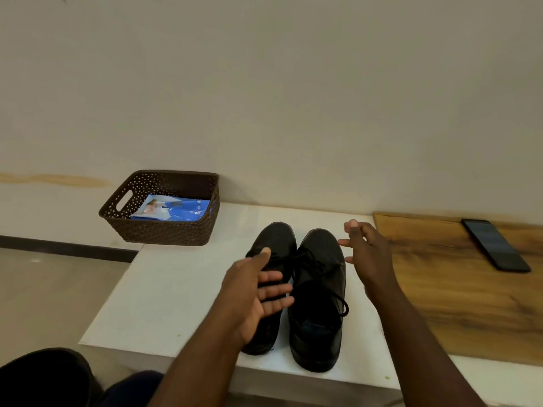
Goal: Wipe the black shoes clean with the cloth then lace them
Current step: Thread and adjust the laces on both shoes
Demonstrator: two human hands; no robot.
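Two black shoes [296, 289] sit side by side, touching, on a white table [164, 295] — matte uppers with a dull sheen, black laces threaded and loosely tied, one loop trailing off the right shoe's outer side. The left hand [255, 292] hovers over the left shoe with fingers spread and straight, gripping nothing; the right hand [367, 254] hangs just beside the right shoe, fingers loosely parted, also holding nothing. The heels lie close to the table's near edge, and bare white surface opens to the left of the pair. To the right a wooden board [458, 304] begins near the right shoe, a dark phone [495, 245] lying on it well apart. A brown perforated basket [164, 230] holding a blue packet [172, 210] stands at the far left corner. Both shoes run lengthwise away from the person — toes toward the wall [264, 83].
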